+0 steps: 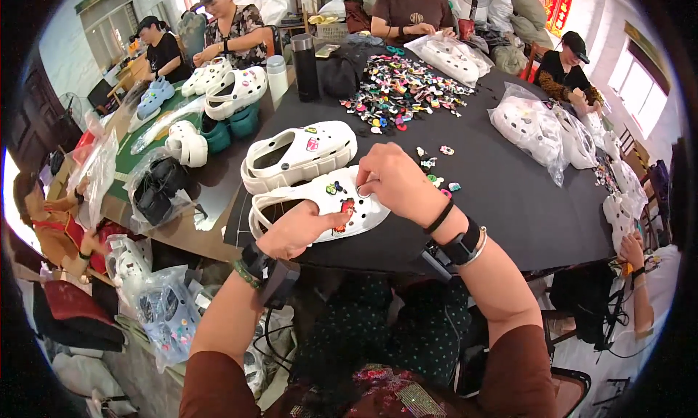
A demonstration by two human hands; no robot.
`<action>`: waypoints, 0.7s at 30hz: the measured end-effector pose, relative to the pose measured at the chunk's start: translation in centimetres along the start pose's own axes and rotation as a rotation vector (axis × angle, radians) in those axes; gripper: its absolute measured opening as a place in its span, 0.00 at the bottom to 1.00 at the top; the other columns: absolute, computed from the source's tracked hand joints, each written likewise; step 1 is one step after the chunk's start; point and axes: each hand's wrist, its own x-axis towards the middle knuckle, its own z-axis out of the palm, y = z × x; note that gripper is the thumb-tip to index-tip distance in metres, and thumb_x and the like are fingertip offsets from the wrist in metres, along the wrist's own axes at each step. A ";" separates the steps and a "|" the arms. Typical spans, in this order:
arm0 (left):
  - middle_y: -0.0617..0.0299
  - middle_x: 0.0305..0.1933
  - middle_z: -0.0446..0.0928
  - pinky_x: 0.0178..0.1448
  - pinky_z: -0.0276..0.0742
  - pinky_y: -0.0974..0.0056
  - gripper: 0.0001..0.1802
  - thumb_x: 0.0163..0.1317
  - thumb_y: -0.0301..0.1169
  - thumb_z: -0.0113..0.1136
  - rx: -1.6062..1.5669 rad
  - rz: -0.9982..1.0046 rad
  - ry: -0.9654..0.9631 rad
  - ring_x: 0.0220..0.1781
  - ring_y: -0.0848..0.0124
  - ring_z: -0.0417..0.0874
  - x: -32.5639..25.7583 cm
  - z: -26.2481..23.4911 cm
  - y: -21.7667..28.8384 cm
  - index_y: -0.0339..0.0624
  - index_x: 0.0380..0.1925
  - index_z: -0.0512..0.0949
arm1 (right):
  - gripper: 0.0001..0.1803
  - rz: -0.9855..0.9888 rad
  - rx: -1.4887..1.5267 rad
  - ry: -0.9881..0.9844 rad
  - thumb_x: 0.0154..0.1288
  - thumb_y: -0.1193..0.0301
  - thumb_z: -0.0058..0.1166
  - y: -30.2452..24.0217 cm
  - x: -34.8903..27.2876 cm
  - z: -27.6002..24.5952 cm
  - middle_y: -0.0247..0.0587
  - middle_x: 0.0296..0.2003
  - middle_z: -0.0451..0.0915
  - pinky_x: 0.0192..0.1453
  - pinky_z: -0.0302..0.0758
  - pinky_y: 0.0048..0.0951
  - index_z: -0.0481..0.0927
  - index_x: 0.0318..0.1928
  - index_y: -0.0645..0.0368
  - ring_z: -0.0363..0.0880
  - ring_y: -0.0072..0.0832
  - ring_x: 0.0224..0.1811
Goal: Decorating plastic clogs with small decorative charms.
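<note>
Two white clogs lie side by side at the table's near edge. On the nearer clog [280,204] my left hand [299,227] grips the near side, its thumb resting on top beside a red charm [343,217]. A small green-and-yellow charm [334,189] sits in the same upper. Over the toe, my right hand [403,184] pinches its fingertips against one of the holes; whatever they hold is too small to make out. The farther clog [331,136] stands behind, bearing a pink charm [312,145]. My left fingers are partly hidden under the shoe's side.
A large heap of colourful charms [407,90] covers the far middle of the dark table [502,207], and several loose ones lie nearer. A black bottle [305,67] stands at the back left. Bagged white clogs [527,123] line the right. Other people work around the tables.
</note>
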 end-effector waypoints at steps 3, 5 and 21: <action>0.63 0.45 0.82 0.52 0.73 0.67 0.14 0.62 0.29 0.65 0.072 -0.008 -0.018 0.45 0.75 0.80 -0.1 0.1 -0.6 0.36 0.46 0.79 | 0.09 -0.057 -0.114 0.044 0.44 0.74 0.67 0.9 -0.1 0.4 0.44 0.34 0.79 0.47 0.75 0.44 0.80 0.28 0.57 0.78 0.46 0.39; 0.63 0.45 0.81 0.52 0.74 0.67 0.16 0.62 0.29 0.64 0.060 -0.005 -0.012 0.46 0.75 0.80 -0.3 0.5 -0.9 0.35 0.48 0.77 | 0.12 -0.072 -0.140 0.066 0.43 0.74 0.68 0.5 0.1 0.3 0.45 0.36 0.79 0.47 0.75 0.45 0.80 0.31 0.56 0.79 0.48 0.40; 0.63 0.53 0.78 0.58 0.72 0.65 0.25 0.62 0.32 0.66 0.339 0.317 0.004 0.52 0.74 0.77 -1.7 2.2 -2.3 0.38 0.57 0.72 | 0.27 0.310 -0.250 -0.274 0.46 0.74 0.68 -3.4 -0.5 -0.4 0.47 0.45 0.71 0.52 0.75 0.47 0.72 0.48 0.52 0.74 0.52 0.50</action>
